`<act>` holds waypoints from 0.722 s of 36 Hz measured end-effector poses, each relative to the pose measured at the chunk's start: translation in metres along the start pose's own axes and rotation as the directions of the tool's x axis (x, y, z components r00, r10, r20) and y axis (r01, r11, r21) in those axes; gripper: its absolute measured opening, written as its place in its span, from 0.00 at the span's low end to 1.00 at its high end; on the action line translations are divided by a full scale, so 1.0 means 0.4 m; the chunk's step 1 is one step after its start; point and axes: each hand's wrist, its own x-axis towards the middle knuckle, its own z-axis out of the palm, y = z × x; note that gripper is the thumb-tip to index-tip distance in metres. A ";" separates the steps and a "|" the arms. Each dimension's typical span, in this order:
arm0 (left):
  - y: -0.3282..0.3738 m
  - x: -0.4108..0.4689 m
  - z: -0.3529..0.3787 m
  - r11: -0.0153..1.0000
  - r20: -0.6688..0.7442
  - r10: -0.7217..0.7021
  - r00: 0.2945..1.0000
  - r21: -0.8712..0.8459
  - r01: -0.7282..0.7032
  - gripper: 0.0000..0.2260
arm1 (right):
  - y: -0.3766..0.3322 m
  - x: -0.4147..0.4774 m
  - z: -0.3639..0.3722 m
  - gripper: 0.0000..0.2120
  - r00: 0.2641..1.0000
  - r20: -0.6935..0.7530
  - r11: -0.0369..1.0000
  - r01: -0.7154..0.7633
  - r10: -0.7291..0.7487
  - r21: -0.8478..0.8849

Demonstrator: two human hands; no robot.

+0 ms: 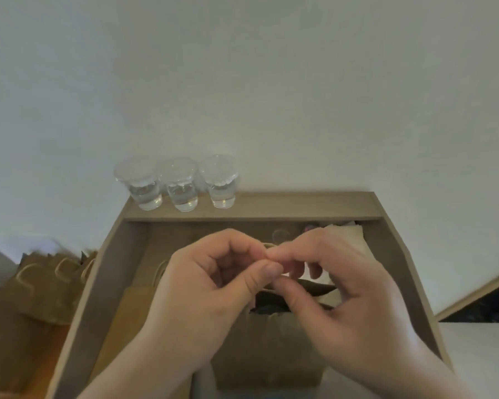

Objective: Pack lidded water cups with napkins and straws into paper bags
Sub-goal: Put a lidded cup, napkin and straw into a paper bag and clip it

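Bag being handled; three cups unpacked.
The left hand (202,286) and right hand (337,283) pinch the open paper bag (271,349) by its handle (270,245) mid-tray; three lidded water cups (182,185) wait on the tray (300,205) far rim, napkins (349,234) in its far-right corner.

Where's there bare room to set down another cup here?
The far ledge is bare from the three lidded cups rightward to its corner. Crowded: the middle, where the left hand and right hand pinch the handle of the paper bag, and the far right corner with napkins.
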 end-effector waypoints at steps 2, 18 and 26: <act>0.001 0.002 0.008 1.000 -0.039 -0.005 0.999 0.016 0.006 0.11 | 0.014 0.000 0.000 0.14 0.999 -0.004 0.997 -0.044 0.044 0.063; 0.003 -0.029 0.028 0.995 -0.032 0.099 0.995 0.033 -0.098 0.09 | 0.038 -0.017 -0.021 0.07 0.931 0.140 0.780 -0.360 0.338 0.512; -0.023 -0.020 0.018 0.973 -0.062 0.129 0.990 0.200 -0.115 0.09 | 0.033 -0.029 -0.023 0.06 0.938 0.166 0.789 -0.347 0.305 0.506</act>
